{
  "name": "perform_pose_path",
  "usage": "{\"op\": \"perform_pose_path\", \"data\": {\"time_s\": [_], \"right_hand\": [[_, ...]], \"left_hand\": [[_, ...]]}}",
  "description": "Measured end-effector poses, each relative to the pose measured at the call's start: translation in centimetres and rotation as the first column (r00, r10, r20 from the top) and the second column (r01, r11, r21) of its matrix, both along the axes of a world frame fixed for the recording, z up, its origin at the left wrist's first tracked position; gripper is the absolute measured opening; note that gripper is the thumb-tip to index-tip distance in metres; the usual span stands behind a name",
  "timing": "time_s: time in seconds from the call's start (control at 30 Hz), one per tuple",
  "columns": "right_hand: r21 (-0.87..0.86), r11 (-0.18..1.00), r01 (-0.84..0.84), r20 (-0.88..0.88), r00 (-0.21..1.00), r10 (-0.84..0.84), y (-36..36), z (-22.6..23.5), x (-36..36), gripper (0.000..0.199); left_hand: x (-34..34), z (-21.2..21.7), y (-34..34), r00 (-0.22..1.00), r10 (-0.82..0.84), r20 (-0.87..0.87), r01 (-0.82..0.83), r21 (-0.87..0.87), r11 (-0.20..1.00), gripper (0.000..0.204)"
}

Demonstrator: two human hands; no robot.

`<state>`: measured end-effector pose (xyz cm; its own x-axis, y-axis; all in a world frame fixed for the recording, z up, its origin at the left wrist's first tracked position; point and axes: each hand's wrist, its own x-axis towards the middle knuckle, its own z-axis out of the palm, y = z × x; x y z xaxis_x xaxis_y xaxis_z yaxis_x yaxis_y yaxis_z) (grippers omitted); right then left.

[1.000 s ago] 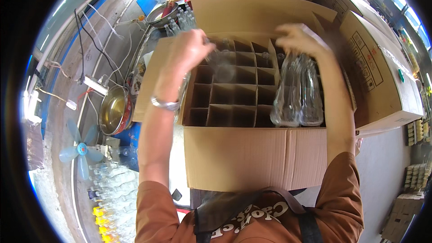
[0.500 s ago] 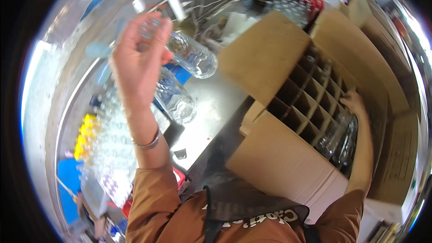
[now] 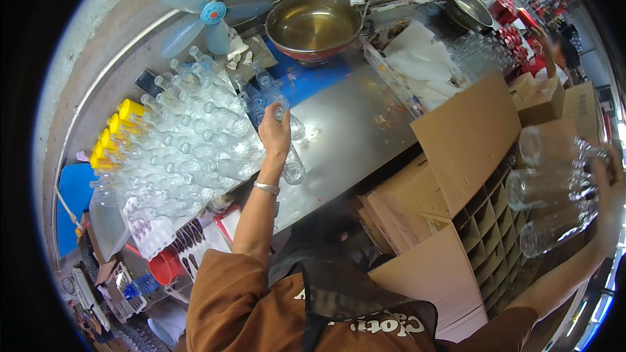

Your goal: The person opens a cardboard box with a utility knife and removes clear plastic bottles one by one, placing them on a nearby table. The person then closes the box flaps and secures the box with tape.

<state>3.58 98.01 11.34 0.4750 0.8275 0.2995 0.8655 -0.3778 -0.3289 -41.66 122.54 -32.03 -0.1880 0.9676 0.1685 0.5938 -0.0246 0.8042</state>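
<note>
Head view, looking down on a metal counter (image 3: 352, 124) and a divided cardboard box (image 3: 456, 221) at its right edge.

Hidden or unclear: the right hand (image 3: 603, 169) lies at the far right rim of the picture, beyond the box, where the fisheye bends and blurs it; its fingers are not separable. It appears to be closed on several clear empty bottles (image 3: 554, 189) that are held above the box's right side, though the exact grip cannot be made out. The box's right wall is cut off by the rim.

Left hand (image 3: 275, 132): raised over the counter to the left of the box, fingers clenched around the neck of a clear plastic bottle (image 3: 287, 124); a second bottle (image 3: 293, 168) hangs just below the hand, touching it. A metal bracelet (image 3: 266, 188) circles the wrist.

Containers: the box's cardboard grid (image 3: 486, 221) shows open cells on its near side; contents of the farther cells are hidden behind the held bottles. A metal bowl (image 3: 313, 23), far left of the box at the counter's back, holds a shallow liquid. A heap of clear bottles (image 3: 189, 143) covers the counter's left end, with yellow caps (image 3: 111, 137) at its outer edge.

Open room: bare metal lies between the heap and the box's raised flap (image 3: 466, 130).
</note>
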Motion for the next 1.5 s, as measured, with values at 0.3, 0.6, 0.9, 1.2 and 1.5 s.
{"op": "perform_pose_path", "data": {"time_s": [0.3,0.6,0.9,1.2,1.5], "right_hand": [[-0.143,0.72,-0.679,-0.06,0.732,0.678,27.5,-12.9,-17.8,0.032],[-0.317,0.48,-0.818,0.077,0.482,0.873,41.2,-38.4,-30.4,0.028],[-0.264,0.477,-0.838,0.113,0.464,0.878,45.4,-45.5,-33.8,0.034],[-0.034,0.629,-0.777,0.106,0.623,0.775,43.1,-47.3,-35.4,0.056],[0.283,0.656,-0.7,0.037,0.691,0.722,40.1,-47.2,-37.2,0.047]], "left_hand": [[-3.6,-3.8,2.3,0.989,0.139,0.042,-0.133,-0.106,0.985,0.029],[-4.4,-7.0,4.6,0.975,0.191,0.117,-0.178,-0.119,0.977,0.034],[-4.9,-5.5,5.1,0.994,0.095,0.048,-0.1,0.127,0.987,0.047],[-4.9,-6.9,3.6,0.991,0.066,0.115,-0.093,0.242,0.966,0.043],[-4.7,-6.4,3.0,0.988,0.069,0.137,-0.101,0.244,0.964,0.037]]}}
